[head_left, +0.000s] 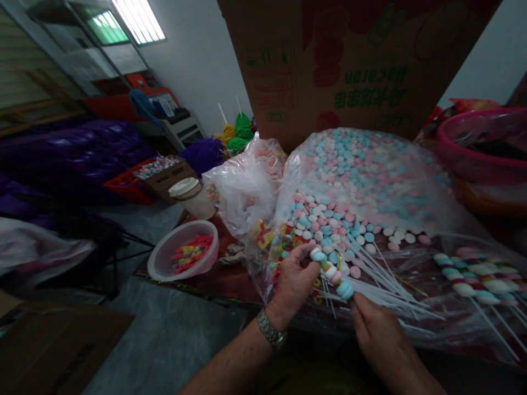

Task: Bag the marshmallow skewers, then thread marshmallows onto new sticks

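Note:
My left hand [294,280] grips a candy skewer [331,272] threaded with pastel blue, white and pink pieces. My right hand [376,337] closes on the lower end of that skewer, just past a pale blue piece. A clear plastic bag of pastel candies [362,175] lies open right behind my hands. Many loose white sticks [382,288] fan out over it toward the lower right. Several finished skewers [473,277] lie at the right, on clear plastic. A white bowl of bright gummy candies [162,260] stands left of my hands.
A second plastic bag [242,186] sits beside the candy bag, and a white tub [193,197] stands behind the bowl. A pink basin [481,140] is at the right. An upright cardboard box [346,60] rises behind. A red crate [127,186] and purple bags [78,153] lie at the left.

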A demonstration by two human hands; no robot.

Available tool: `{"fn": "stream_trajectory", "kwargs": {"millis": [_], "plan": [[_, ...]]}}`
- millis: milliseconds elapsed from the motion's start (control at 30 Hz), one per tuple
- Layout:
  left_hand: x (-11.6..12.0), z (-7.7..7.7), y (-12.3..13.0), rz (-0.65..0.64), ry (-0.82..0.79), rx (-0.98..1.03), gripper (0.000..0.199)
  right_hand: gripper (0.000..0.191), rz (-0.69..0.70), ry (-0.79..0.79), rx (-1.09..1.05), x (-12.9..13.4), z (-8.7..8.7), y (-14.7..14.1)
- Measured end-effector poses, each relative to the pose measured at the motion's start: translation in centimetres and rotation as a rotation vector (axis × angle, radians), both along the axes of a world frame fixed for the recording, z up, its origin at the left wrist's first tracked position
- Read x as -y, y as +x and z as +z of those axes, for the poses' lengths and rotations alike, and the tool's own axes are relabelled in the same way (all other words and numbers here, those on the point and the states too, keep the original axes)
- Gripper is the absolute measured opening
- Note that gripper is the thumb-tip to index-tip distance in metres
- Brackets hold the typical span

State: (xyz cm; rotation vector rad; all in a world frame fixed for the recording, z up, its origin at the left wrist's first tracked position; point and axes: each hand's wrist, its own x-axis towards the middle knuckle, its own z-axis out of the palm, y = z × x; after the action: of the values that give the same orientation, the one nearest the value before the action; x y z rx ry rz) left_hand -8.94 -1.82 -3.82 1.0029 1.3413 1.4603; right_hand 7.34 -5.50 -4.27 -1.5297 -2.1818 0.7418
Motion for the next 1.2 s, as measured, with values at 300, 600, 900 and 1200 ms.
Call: {"fn": "stream_trajectory", "kwargs": {"millis": [300,600,900,1200], "plan": [[0.1,0.4,0.1,-0.022,-0.022,-0.05,0.031,0.027,-0.054,0.02,0.023,0.1,-0.4,-0.4],[0.7,0.6,0.0,-0.098,-0.029,-0.037,0.031,0.028,-0.041,-0.082,0.139,0.1,0.1,-0.8],[-0.1,0.5,0.4,-0.007,-0.074,0.361,0.025,0.028,0.034,-0.12,0.13,0.6,0.0,-0.6],[0.7,-0.4,0.3,-0.013,-0.016,0.117,0.029,0.031,0.039,-0.104,0.118,0.4,-0.1,-1.1]]}}
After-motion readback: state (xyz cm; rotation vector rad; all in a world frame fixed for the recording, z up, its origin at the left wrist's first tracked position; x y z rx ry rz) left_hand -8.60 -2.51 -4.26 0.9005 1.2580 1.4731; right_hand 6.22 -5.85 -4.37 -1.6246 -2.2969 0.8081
